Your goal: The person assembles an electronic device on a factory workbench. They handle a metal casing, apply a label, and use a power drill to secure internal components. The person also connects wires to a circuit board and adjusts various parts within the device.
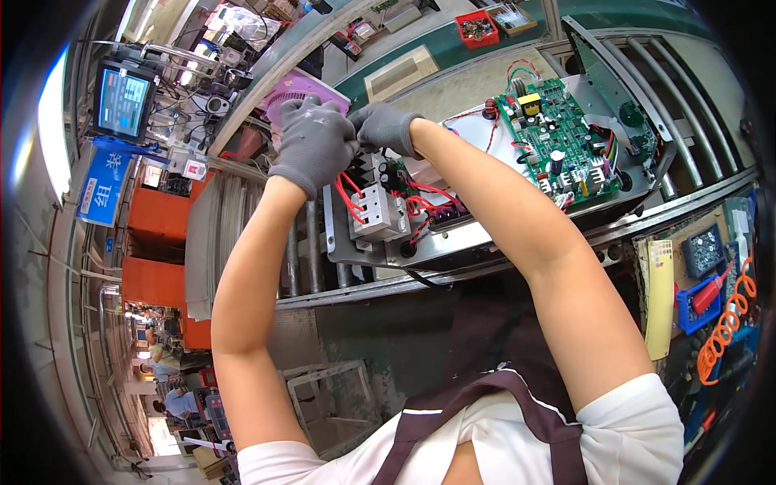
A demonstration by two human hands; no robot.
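Observation:
Both hands wear grey knit gloves and meet over the left end of an open metal chassis (pixel 453 242). My left hand (pixel 315 144) has its fingers bent and closed, with its back towards me. Right beside it, my right hand (pixel 388 129) is closed too, its fingertips against the left glove. Whatever they grip is hidden by the gloves. Just below the hands sits a white circuit breaker (pixel 378 214) with red wires (pixel 347 194) running into it. A green circuit board (pixel 558 137) with a yellow transformer (pixel 529 103) fills the chassis's right part.
The chassis rests on a roller conveyor (pixel 687 113). Behind my left hand is a pink basket (pixel 299 87). A red bin (pixel 477 30) of small parts stands at the far side. To the right are a blue tray (pixel 699 303) and a coiled orange hose (pixel 727 327). A screen (pixel 123 101) stands left.

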